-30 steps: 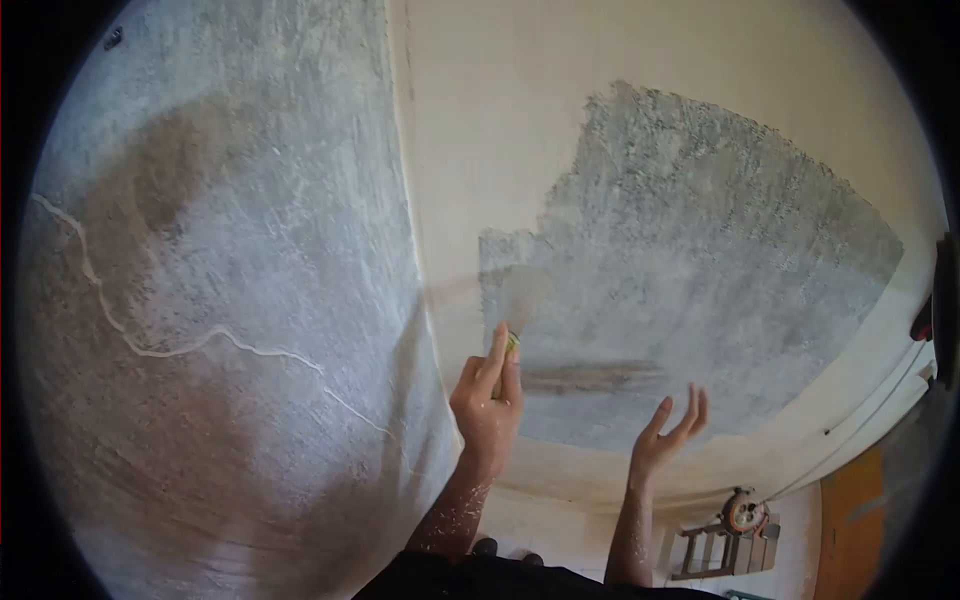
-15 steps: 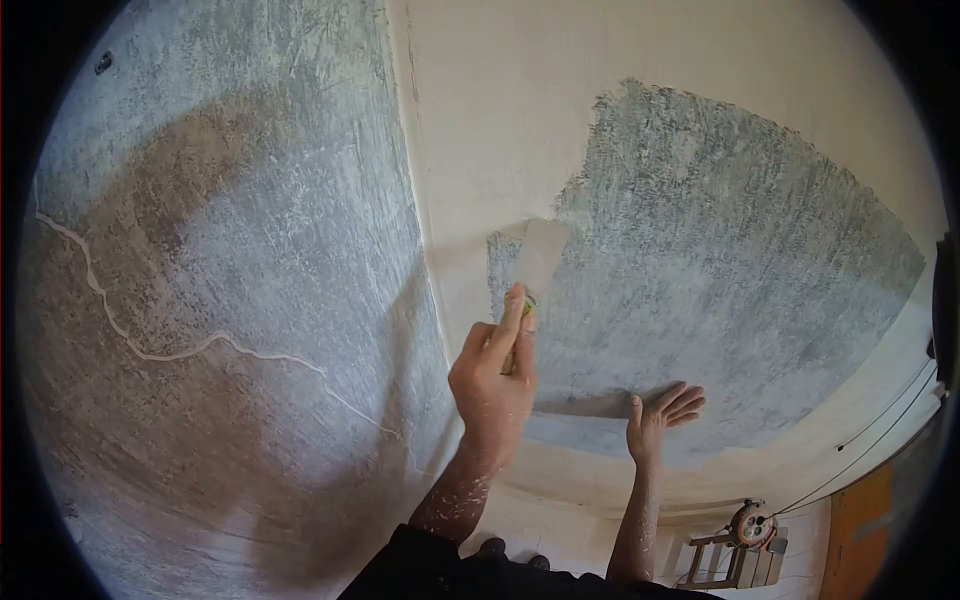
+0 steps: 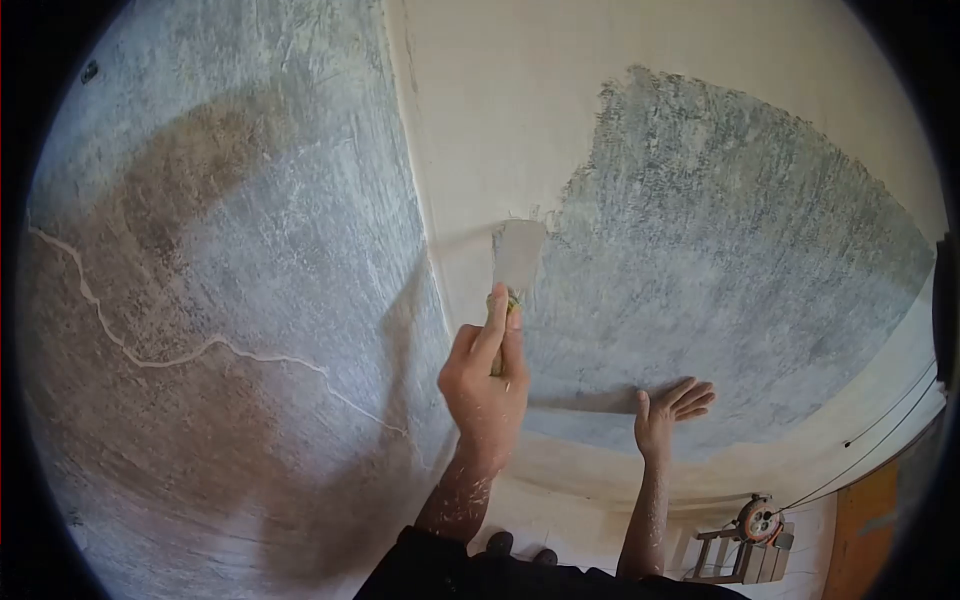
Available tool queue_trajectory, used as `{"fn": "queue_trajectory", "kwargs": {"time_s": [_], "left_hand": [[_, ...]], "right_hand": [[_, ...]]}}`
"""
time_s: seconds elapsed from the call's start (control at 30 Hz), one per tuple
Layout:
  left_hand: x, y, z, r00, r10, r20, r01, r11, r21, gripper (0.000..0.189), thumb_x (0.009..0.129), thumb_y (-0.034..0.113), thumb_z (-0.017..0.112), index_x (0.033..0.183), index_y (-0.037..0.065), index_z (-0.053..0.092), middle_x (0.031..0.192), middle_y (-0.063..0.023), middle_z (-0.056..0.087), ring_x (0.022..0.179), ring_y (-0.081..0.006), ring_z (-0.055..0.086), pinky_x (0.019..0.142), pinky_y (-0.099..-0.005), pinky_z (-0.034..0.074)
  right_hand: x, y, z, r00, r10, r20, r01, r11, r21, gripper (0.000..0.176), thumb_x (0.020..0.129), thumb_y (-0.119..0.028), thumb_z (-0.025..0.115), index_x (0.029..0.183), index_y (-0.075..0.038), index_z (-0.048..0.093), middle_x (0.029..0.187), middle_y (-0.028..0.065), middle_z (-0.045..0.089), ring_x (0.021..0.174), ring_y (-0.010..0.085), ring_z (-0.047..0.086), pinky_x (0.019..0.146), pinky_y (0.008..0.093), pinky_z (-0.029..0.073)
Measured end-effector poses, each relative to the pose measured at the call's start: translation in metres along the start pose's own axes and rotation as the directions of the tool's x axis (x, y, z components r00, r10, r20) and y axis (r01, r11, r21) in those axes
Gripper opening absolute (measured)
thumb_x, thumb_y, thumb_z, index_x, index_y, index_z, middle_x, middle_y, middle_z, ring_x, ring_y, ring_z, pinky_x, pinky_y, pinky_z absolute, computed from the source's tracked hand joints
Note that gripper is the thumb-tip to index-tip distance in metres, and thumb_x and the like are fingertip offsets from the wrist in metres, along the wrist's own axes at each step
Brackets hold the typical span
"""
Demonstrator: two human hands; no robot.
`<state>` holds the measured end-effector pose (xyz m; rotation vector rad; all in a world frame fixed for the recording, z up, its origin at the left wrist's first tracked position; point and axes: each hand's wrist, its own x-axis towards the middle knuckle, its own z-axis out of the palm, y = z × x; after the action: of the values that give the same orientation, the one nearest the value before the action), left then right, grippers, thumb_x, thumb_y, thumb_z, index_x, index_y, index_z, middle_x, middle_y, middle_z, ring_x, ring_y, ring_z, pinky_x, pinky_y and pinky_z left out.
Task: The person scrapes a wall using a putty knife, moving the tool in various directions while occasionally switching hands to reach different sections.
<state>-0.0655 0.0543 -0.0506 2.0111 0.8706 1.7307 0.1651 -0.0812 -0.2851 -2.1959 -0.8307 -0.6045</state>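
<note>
My left hand [image 3: 485, 385] is closed around the handle of a putty knife [image 3: 519, 255], index finger stretched along it. The wide blade lies against the wall, at the border between the cream paint [image 3: 490, 120] and a bare grey-blue patch [image 3: 730, 260]. Pale flecks cling to both forearms. Lower and to the right, my right hand [image 3: 660, 415] is spread with its palm toward the bare patch, apparently resting on it, and holds nothing.
An adjoining mottled grey wall [image 3: 290, 230] with a pale crack-like line [image 3: 215, 342] fills the left side. At lower right, a cable reel [image 3: 758, 522] sits on a wooden stool [image 3: 735, 560], with cords running up. Shoes [image 3: 500, 543] show below.
The putty knife and my left hand have shifted slightly left, and grey surface now shows where the blade was. My right hand stays in about the same place on the wall.
</note>
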Motion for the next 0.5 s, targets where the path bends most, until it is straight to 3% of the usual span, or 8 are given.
{"fn": "queue_trajectory", "kwargs": {"time_s": [0.23, 0.33, 0.5], "left_hand": [[0.004, -0.018, 0.005, 0.998, 0.067, -0.013, -0.066, 0.996, 0.064, 0.032, 0.092, 0.008, 0.067, 0.125, 0.008, 0.067, 0.065, -0.003, 0.052, 0.058, -0.0083, 0.047, 0.052, -0.027, 0.04], [0.009, -0.02, -0.002, 1.0, 0.02, 0.001, -0.02, 0.998, -0.056, 0.033, 0.092, 0.007, 0.067, 0.124, 0.007, 0.067, 0.064, -0.0034, 0.051, 0.057, -0.0087, 0.046, 0.052, -0.0279, 0.04], [0.005, -0.026, 0.007, 0.998, 0.062, -0.034, -0.063, 0.997, -0.04, 0.032, 0.092, 0.007, 0.067, 0.124, 0.005, 0.066, 0.064, -0.0044, 0.052, 0.057, -0.0086, 0.046, 0.052, -0.029, 0.04]], "right_hand": [[0.006, -0.004, -0.006, 1.0, -0.02, 0.02, 0.019, 0.997, 0.073, 0.099, 0.098, -0.054, 0.045, 0.15, 0.003, -0.016, 0.152, 0.0319, -0.027, 0.138, 0.0488, -0.032, 0.107, 0.064, -0.02], [0.006, -0.003, -0.008, 0.999, -0.014, 0.035, 0.012, 0.999, 0.053, 0.098, 0.098, -0.054, 0.045, 0.15, 0.004, -0.014, 0.153, 0.0322, -0.026, 0.139, 0.0486, -0.031, 0.108, 0.063, -0.02], [-0.003, 0.002, -0.014, 0.997, -0.024, 0.076, 0.021, 0.999, 0.044, 0.096, 0.098, -0.053, 0.046, 0.151, 0.002, -0.012, 0.153, 0.0319, -0.025, 0.14, 0.0483, -0.029, 0.109, 0.0622, -0.019]]}}
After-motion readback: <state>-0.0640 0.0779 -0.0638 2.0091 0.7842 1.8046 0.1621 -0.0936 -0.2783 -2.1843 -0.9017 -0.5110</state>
